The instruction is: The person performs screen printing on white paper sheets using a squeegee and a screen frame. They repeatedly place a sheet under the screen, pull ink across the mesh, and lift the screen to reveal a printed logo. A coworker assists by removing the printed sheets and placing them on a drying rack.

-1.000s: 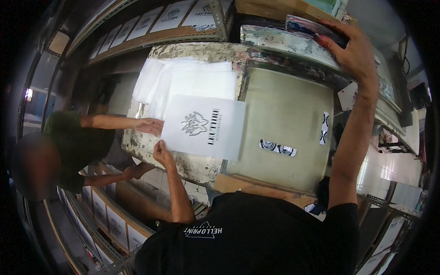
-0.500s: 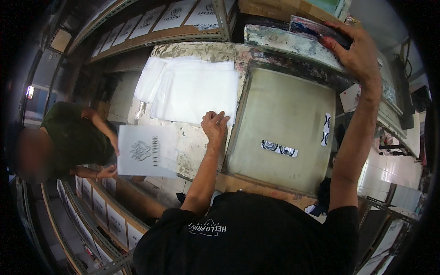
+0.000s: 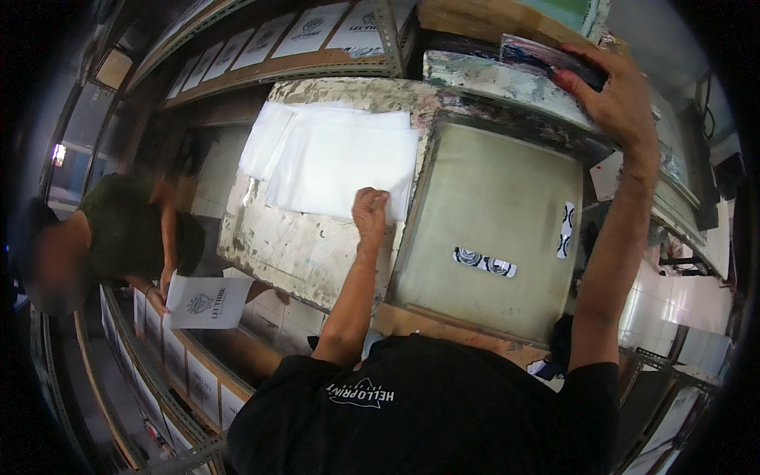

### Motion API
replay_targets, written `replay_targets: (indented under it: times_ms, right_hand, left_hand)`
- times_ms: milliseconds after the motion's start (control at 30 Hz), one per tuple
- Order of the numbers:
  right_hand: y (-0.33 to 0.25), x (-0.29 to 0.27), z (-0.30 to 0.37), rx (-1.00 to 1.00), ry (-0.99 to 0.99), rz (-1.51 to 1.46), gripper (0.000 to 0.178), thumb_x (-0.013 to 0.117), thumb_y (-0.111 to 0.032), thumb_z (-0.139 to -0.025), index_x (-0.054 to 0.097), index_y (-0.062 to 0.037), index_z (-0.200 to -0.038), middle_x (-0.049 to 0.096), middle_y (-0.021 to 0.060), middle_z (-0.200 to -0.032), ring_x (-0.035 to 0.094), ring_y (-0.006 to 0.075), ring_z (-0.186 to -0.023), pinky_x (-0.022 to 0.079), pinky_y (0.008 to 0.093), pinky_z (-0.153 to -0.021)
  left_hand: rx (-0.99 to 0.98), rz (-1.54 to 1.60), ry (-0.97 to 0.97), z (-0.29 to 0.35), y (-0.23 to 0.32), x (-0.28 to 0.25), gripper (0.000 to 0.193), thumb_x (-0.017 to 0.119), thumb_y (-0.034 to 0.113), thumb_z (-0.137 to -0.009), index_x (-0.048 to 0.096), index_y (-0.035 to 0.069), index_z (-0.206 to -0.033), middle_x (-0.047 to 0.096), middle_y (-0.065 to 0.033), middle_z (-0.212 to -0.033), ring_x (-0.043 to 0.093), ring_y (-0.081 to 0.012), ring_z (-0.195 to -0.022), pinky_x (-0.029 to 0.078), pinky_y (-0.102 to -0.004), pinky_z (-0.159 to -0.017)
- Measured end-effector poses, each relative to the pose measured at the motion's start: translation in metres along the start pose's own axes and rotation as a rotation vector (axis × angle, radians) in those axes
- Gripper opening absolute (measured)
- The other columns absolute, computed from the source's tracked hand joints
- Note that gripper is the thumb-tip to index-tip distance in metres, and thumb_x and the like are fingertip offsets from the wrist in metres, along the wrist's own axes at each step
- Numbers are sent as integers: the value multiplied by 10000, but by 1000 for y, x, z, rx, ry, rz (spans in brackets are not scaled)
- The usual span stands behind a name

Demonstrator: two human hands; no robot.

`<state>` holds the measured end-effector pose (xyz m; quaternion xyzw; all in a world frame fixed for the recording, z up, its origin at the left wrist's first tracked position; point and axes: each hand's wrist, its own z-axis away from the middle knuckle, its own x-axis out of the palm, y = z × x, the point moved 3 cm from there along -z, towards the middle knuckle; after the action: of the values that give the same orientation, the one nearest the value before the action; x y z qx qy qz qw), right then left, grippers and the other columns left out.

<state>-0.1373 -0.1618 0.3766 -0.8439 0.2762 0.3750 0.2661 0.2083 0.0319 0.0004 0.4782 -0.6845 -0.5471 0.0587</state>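
My left hand (image 3: pixel 370 210) is closed in a pinch at the near right edge of a loose pile of plain white sheets (image 3: pixel 344 158); just what lies between its fingertips is partly hidden. At the far right, my right hand (image 3: pixel 613 87), red stains on its fingers, grips an ink-stained flat piece that looks like a squeegee (image 3: pixel 526 54). This piece rests at a paint-smeared white bar (image 3: pixel 483 79) along the far side. Between my arms lies a framed printing screen (image 3: pixel 495 190) with a greenish mesh and two small patterned strips (image 3: pixel 484 262).
To my left a co-worker (image 3: pixel 131 226) holds a printed white sheet (image 3: pixel 207 302) beside a low rack (image 3: pixel 229 372) of printed sheets. More printed sheets (image 3: pixel 309 30) stand on a shelf at the back left. The worn table (image 3: pixel 293 257) carries pile and screen.
The co-worker has drawn the printed sheet away from the table, left and down toward the low rack. My left hand stays at the white pile; my right hand keeps its grip.
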Motion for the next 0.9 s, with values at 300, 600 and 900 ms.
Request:
replay_targets:
  times_ms: [300,600,900]
  right_hand:
    - [3,1,2,-4,7,70,481,759,-467,-817,734,-122,-1151,734,159,-1026,706,311,-891,540,387,-807]
    - [-4,-4,4,9,-10,81,431,779,-415,-802,741,-150,-1140,725,153,-1059,687,305,-936,522,383,-845]
    - [-20,-15,-2,119,-62,-21,490,794,-422,-768,747,-24,-1051,732,172,-1055,688,305,-995,518,363,-902]
  left_hand:
    - [166,-1,215,-47,65,-26,66,761,59,-810,736,31,-864,652,-65,-887,606,-203,-823,459,-314,-695]
    - [312,-366,-772,38,103,62,536,677,466,-860,642,168,-1304,432,-113,-1512,305,-376,-1430,203,-588,-1160]
    - [536,-394,-1006,68,142,197,689,552,576,-911,413,259,-1507,197,-72,-1642,85,-387,-1514,42,-675,-1173]
